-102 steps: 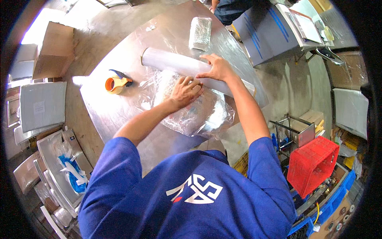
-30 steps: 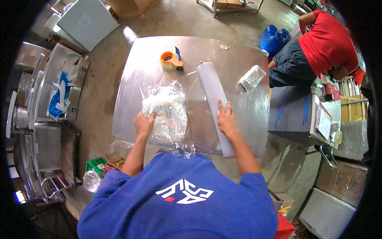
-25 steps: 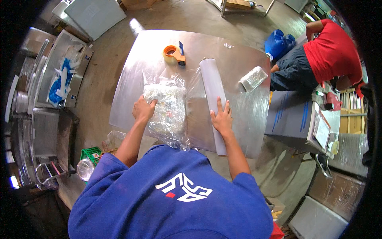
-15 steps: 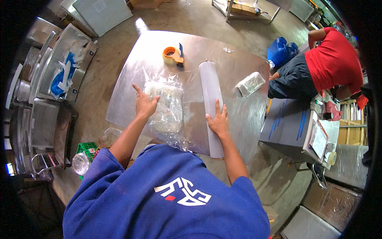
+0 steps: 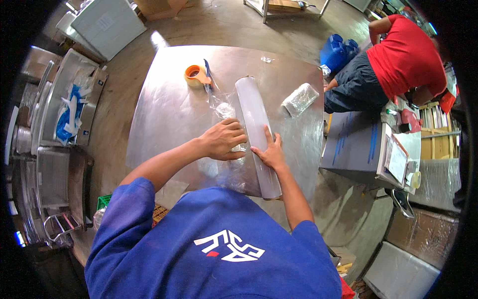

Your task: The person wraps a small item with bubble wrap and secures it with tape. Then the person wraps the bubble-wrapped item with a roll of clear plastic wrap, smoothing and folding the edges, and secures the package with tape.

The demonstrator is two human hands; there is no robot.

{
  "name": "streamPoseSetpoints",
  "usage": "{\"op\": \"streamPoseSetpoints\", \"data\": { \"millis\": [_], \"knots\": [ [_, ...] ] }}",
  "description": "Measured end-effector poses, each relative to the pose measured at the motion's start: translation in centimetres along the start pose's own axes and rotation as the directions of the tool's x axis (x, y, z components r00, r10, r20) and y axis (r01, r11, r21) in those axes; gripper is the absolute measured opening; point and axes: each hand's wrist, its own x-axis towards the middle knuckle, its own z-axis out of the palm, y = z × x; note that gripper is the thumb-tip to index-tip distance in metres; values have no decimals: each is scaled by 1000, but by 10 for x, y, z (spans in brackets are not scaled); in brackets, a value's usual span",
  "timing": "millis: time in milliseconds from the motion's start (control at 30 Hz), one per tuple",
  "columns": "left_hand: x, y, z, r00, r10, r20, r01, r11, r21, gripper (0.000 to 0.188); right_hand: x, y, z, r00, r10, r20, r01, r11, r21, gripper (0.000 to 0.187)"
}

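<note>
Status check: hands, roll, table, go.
Left hand flat on clear bag, beside the roll. Right hand pressing on roll, no closed grip. Tape dispenser and small wrapped bundle lie apart on table.

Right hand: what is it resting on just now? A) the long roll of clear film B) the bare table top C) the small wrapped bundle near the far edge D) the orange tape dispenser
A: the right hand lies flat on the long roll of clear film, while the orange tape dispenser and the small wrapped bundle sit apart, untouched, farther up the table.
</note>
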Motion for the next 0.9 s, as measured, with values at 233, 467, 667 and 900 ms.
{"op": "streamPoseSetpoints", "data": {
  "millis": [233,467,667,900],
  "knots": [
    [97,1,53,982,111,155,-132,982,133,35,-11,21,5,995,94,46,-101,977,189,106],
    [125,8,73,929,143,340,-193,974,118,48,-29,39,12,998,30,-52,-14,960,279,98],
    [107,-11,99,962,257,-97,-260,965,-20,38,-41,16,17,975,139,-175,-131,990,58,75],
    [102,-13,110,896,295,-332,-330,943,-52,32,-44,20,15,965,212,-157,-186,969,163,59]
  ]
}}
